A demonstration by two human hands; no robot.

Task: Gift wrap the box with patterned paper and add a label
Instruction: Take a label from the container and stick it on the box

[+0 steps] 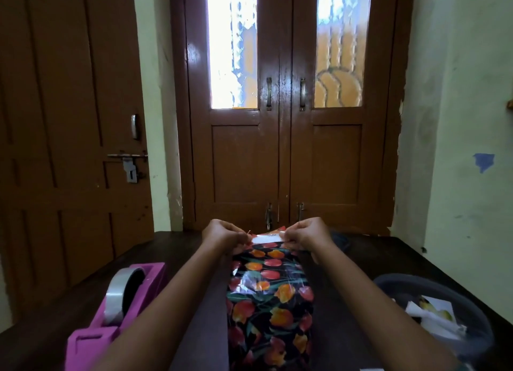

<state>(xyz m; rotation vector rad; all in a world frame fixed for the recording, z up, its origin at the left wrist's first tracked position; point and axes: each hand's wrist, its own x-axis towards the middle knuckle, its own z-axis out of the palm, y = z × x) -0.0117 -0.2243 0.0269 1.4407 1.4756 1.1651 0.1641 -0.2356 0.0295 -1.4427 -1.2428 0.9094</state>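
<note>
Wrapped box (268,301): flat on worktop (388,254), steady for labelling.
Left hand (222,236), right hand (305,236): each pinches one end of the label (268,238), likely keeping it taut.

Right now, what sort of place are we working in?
Probably a room in a home: brown double doors with patterned glass, a bolted side door, a dark table holding a pink tape dispenser.

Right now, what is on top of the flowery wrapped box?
A white label sits at the far end of the wrapped box, pinched by the left hand and the right hand. Their grip hides both its ends.
</note>
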